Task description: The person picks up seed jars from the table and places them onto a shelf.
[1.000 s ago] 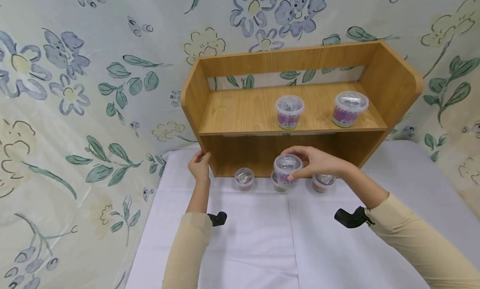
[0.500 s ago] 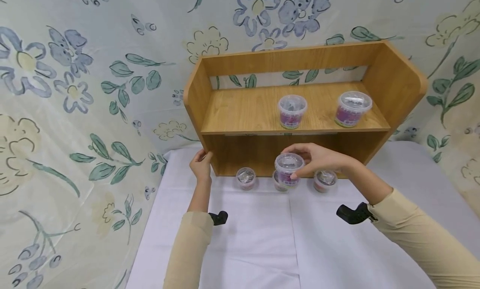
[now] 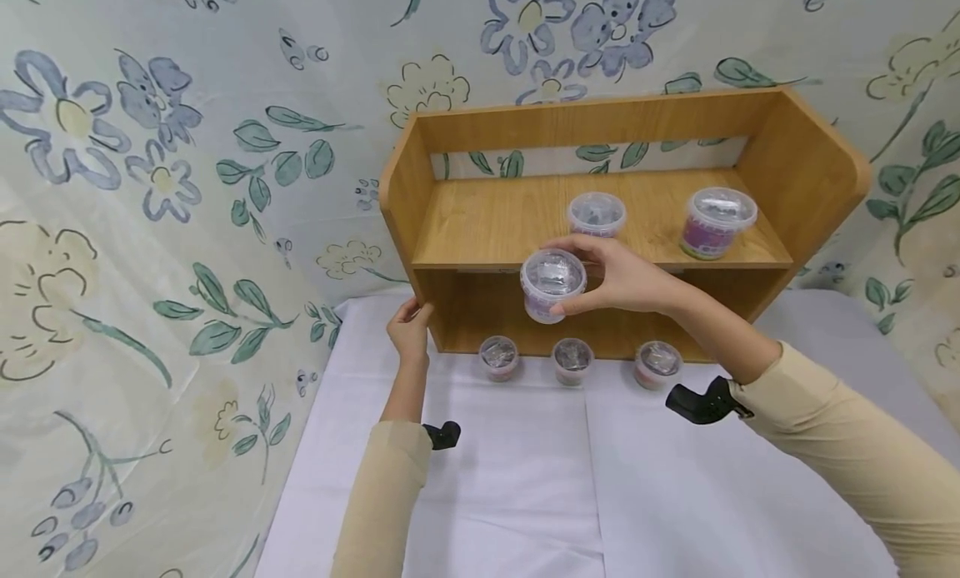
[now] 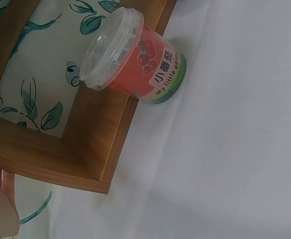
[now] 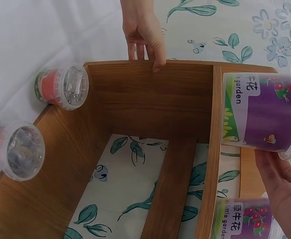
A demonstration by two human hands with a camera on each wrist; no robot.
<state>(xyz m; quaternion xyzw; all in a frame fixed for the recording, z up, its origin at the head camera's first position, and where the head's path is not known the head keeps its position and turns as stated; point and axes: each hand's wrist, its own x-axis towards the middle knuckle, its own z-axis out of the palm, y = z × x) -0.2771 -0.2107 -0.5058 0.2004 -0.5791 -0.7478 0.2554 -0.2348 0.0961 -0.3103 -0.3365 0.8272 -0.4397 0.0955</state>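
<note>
My right hand [image 3: 626,276] holds a clear lidded plastic tub [image 3: 551,288] between thumb and fingers, in front of the shelf's middle board. Its purple label [image 5: 265,109], with printed flowers and writing, shows in the right wrist view. My left hand [image 3: 409,332] grips the left side panel of the wooden shelf [image 3: 480,220], thumb on the inner side in the right wrist view. On the upper board stand two purple-labelled tubs, one partly behind my right hand [image 3: 596,211] and one farther right [image 3: 717,220].
Three red-labelled tubs, left [image 3: 498,358], middle [image 3: 572,361] and right [image 3: 657,364], stand in a row along the shelf's lower front edge. A white cloth [image 3: 510,478] covers the table. Flowered fabric [image 3: 247,53] hangs behind the shelf.
My right hand has lifted the tub up and slightly left, away from the red-labelled middle tub it was partly covering. My left hand keeps its grip on the side panel.
</note>
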